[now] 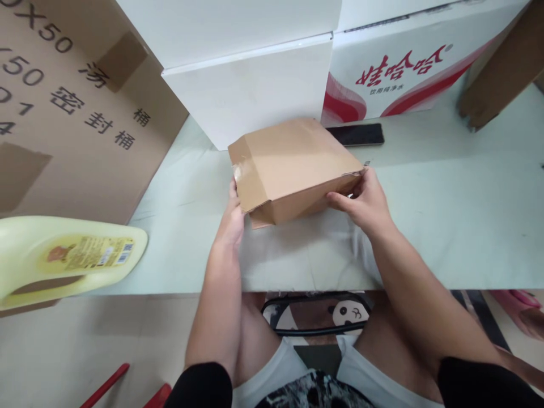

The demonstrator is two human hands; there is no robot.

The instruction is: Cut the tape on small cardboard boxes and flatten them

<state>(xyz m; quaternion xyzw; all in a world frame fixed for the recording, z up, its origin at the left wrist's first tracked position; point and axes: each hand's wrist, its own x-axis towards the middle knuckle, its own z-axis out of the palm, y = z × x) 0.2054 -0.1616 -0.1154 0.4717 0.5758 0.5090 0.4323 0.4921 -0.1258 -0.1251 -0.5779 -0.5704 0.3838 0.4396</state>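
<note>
A brown cardboard box (297,158) is held tilted above the table, between both of my hands. My left hand (233,218) grips its left end, with most of the fingers hidden behind and beneath the cardboard. At the right end, my right hand (364,199) is closed on the box's near corner, thumb along the front side. Flaps stick out at the left end, where a shiny piece of clear tape (241,170) shows. Whether anything lies inside the box cannot be seen.
Behind the box lies a dark phone (359,134), partly covered. White cartons (250,85) and a red-printed white carton (395,79) line the back. A large brown carton (85,130) and a pale yellow bottle (85,255) stand left. The table (446,226) has its front edge near my lap.
</note>
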